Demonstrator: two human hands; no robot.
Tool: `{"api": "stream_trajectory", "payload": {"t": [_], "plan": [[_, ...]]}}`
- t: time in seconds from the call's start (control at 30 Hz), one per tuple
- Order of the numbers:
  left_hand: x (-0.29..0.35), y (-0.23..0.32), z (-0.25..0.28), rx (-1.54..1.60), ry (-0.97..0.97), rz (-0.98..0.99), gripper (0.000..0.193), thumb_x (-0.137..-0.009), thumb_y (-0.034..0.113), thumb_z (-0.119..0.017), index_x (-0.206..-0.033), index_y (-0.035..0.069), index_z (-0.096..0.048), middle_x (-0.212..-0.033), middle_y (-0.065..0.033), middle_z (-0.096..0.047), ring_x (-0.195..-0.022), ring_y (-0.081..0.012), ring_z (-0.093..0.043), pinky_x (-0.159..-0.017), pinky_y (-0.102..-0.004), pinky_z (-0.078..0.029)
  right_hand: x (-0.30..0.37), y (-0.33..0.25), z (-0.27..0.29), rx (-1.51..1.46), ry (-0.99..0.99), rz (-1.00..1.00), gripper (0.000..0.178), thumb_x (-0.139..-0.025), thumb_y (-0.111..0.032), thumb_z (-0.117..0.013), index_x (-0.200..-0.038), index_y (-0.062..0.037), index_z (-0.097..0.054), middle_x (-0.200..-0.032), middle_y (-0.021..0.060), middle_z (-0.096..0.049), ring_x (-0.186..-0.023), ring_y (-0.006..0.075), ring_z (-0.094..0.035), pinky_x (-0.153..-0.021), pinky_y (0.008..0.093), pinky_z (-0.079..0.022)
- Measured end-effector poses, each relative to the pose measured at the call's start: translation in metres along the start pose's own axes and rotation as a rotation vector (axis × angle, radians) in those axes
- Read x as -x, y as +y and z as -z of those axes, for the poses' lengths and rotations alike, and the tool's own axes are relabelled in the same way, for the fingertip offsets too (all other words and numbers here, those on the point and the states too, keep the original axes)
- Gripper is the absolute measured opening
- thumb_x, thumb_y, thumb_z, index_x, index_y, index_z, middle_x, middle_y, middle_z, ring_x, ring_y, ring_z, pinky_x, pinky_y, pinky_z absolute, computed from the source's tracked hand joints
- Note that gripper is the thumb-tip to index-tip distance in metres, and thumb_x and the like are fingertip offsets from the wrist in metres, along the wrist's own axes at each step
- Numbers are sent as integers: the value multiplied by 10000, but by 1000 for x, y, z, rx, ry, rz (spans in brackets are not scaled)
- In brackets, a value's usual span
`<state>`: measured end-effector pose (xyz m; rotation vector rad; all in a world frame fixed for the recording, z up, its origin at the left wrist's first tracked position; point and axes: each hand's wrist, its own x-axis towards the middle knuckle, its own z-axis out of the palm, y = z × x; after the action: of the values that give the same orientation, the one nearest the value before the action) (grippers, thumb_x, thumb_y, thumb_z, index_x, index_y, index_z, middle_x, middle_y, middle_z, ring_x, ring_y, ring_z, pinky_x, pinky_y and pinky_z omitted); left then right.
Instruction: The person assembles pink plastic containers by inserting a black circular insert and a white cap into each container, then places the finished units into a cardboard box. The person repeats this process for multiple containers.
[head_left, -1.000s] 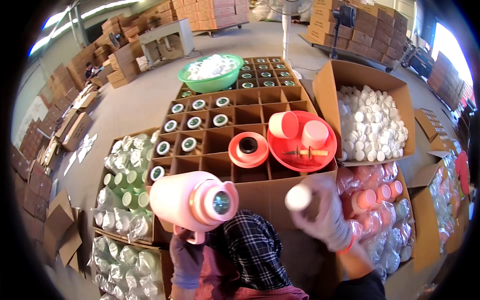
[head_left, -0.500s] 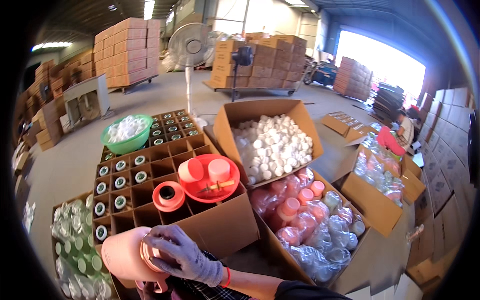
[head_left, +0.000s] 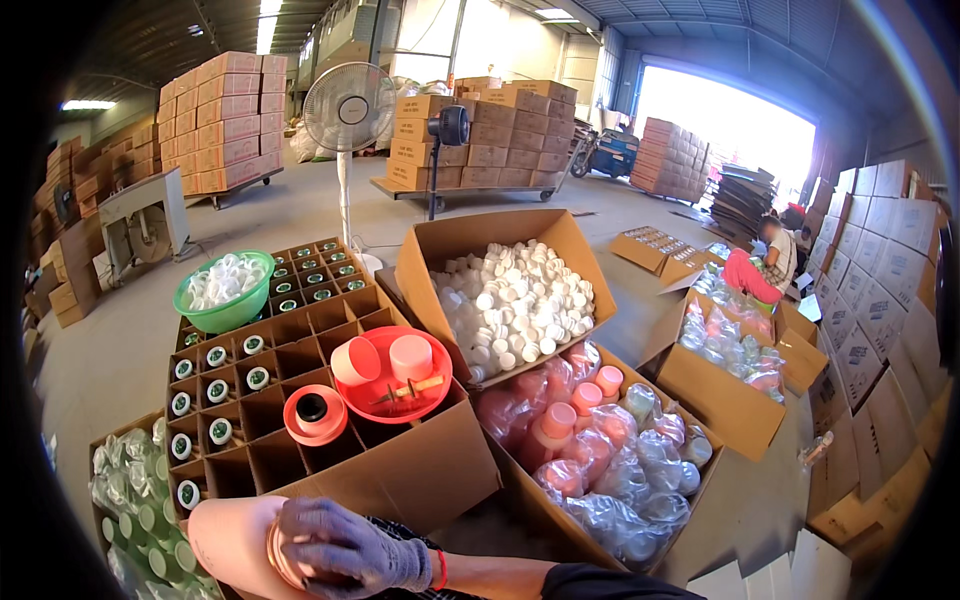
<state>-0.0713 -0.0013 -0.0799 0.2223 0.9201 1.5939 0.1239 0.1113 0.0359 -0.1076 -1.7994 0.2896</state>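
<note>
A pink jug (head_left: 228,540) lies tilted at the lower edge, its mouth toward the right. My right hand (head_left: 345,548), in a grey glove, is closed over the jug's neck and mouth, hiding most of the opening. My left hand does not show. Just beyond the jug stands a divided carton (head_left: 400,470), with several white-and-green capped items (head_left: 220,431) in its cells. On its dividers rest a pink ring-shaped part with a black centre (head_left: 312,408) and a red bowl (head_left: 440,400). The bowl holds two pink cups (head_left: 411,358) and a thin tool with a yellowish handle (head_left: 418,387).
A green basin (head_left: 222,318) of white pieces sits on the divided carton. Beside it are a carton of white caps (head_left: 525,300) and one of bagged pink and clear bottles (head_left: 640,480). Green cups (head_left: 150,520) lie at left. A fan (head_left: 349,110) stands behind; a person (head_left: 765,265) sits at right.
The view has turned slightly, so the surroundings sit farther left. The jug is lower in the picture, and its handle has gone out of sight. My right hand still covers its mouth.
</note>
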Motion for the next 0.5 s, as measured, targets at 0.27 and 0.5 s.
{"api": "stream_trajectory", "payload": {"t": [0.27,0.5], "plan": [[-33,-18,95,41,-321,42,399,-974,319,-453,-1196,22,-601,-1140,-96,-641,-1023,-223,-593,-869,-434,-524,-2,-6,10,111,-223,-3,553,-835,-210,-704,-1307,-36,-473,-1369,251,-409,-1229,471,-450,-1008,545,-413],[-33,-22,85,330,-320,225,391,-984,318,-443,-1178,14,-595,-1165,-86,-628,-1094,-203,-580,-924,-355,-510,21,-2,5,133,-149,-102,587,-837,-193,-681,-1343,-31,-432,-1369,261,-401,-1213,475,-467,-1009,515,-429]]}}
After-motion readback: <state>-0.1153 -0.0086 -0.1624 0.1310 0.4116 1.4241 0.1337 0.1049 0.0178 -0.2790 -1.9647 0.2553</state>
